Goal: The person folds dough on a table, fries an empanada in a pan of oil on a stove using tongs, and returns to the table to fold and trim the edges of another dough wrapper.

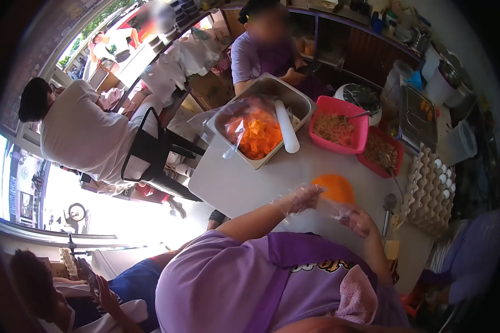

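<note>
Nearest: pink towel (pixel 358 294) on the wearer's front, then both hands out over the near part of the table (pixel 233 183). Clear plastic (pixel 332 209) is strung between them, just this side of the orange disc (pixel 335 187); glove or bag, can't tell. Right hand (pixel 360 222) grip is closed, fingertips pinching one end. Left hand (pixel 307 195) has clear film over it, fingers partly curled — can't tell if that grip is closed on anything or just covered. Handling, my read: next to no weight, no stiffness, folds under any push, so it only keeps shape under light tension. Likely slick and clingy, layers sticking together, easy to tear if yanked. Best hold is a fingertip pinch at the open edge, one layer at a time, spread wide rather than pulled at one point; mid-film just bunches. Orange disc looks smooth, probably light, rim hold; lid or plate unclear. Further right, a ladle (pixel 388 208) and egg trays (pixel 425 194) with a few white eggs (pixel 445 180), fragile, keep elbows off. Beyond: metal tub (pixel 297 97) of orange pieces (pixel 256 130) with a white roll (pixel 286 127) across it, pink tub (pixel 339 145) and red tub (pixel 380 170) beside — look heavy, lift by rims. Far side: a seated person (pixel 247 61).
</note>
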Motion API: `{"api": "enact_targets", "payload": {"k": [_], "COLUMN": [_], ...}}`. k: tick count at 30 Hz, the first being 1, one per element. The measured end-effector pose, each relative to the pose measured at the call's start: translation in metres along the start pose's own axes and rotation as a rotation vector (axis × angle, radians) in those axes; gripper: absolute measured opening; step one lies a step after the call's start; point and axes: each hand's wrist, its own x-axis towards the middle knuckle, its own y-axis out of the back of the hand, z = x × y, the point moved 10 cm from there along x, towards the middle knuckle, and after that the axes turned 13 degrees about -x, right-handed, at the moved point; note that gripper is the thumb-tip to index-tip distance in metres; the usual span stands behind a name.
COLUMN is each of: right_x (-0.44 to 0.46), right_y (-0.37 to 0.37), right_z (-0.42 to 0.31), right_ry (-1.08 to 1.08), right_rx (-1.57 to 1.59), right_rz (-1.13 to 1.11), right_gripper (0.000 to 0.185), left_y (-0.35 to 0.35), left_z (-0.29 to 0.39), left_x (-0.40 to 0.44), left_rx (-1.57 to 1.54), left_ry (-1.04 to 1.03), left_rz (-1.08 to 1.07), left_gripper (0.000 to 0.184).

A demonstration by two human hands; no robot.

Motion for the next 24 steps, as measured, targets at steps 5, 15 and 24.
{"api": "enact_targets", "payload": {"k": [5, 15, 24], "right_x": [-0.04, -0.14, -0.167], "right_y": [-0.048, -0.273, -0.237], "right_z": [-0.126, -0.248, -0.265], "right_ry": [0.159, 0.887, 0.941], "right_rx": [-0.807, -0.793, -0.086], "right_rz": [0.176, -0.642, -0.907], "right_gripper": [0.037, 0.028, 0.029], "left_y": [0.048, 0.053, 0.057], "left_z": [0.059, 0.049, 0.049], "left_x": [-0.036, -0.05, -0.051], "left_rx": [-0.078, -0.094, -0.15], "left_ry": [-0.099, -0.134, -0.142], "left_rz": [0.013, 0.015, -0.023], "left_gripper": [0.029, 0.028, 0.02]}}
